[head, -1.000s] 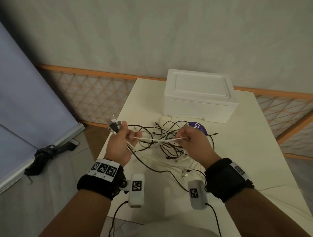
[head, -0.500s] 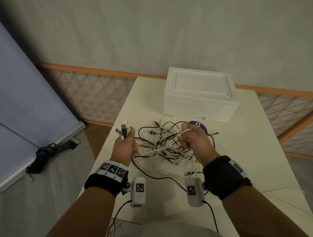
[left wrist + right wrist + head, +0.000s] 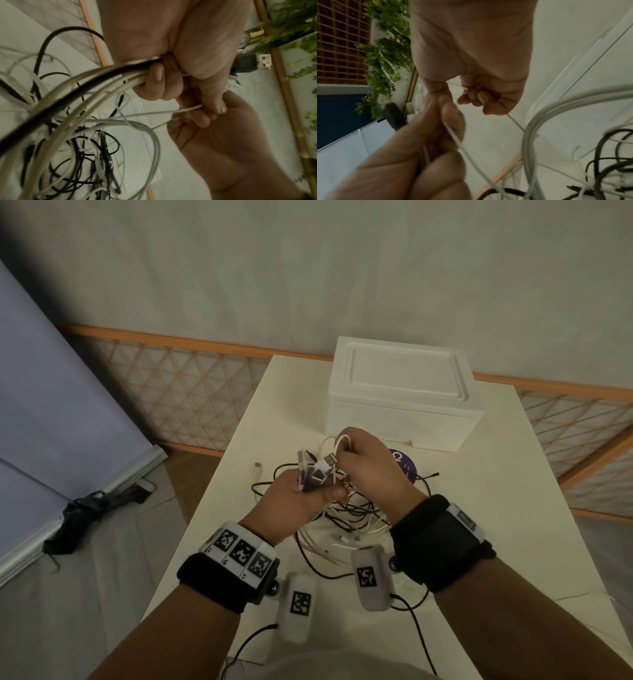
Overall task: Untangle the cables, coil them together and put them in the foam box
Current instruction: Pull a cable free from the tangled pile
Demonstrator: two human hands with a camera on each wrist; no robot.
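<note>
A tangle of black and white cables [image 3: 352, 513] lies on the white table [image 3: 496, 508], in front of the white foam box [image 3: 404, 395], whose lid is on. My left hand [image 3: 303, 494] grips a bundle of cable ends [image 3: 109, 79] in a fist, and their plugs [image 3: 317, 470] stick up above it. My right hand [image 3: 368, 462] is right beside the left and pinches a thin white cable [image 3: 342, 438] that loops above its fingers. The same thin white cable [image 3: 515, 121] trails from the right hand [image 3: 481, 94] down into the tangle.
A purple round label [image 3: 406, 465] lies under the cables near the box. One loose white plug [image 3: 257, 469] rests at the table's left edge. A lattice fence [image 3: 178, 392] and a grey board [image 3: 51, 405] stand to the left, with a black item [image 3: 85, 508] on the floor.
The white cable was stretched between my hands; now the right hand has moved left, up against the left hand, with the cable looped. Both hands have shifted farther from me.
</note>
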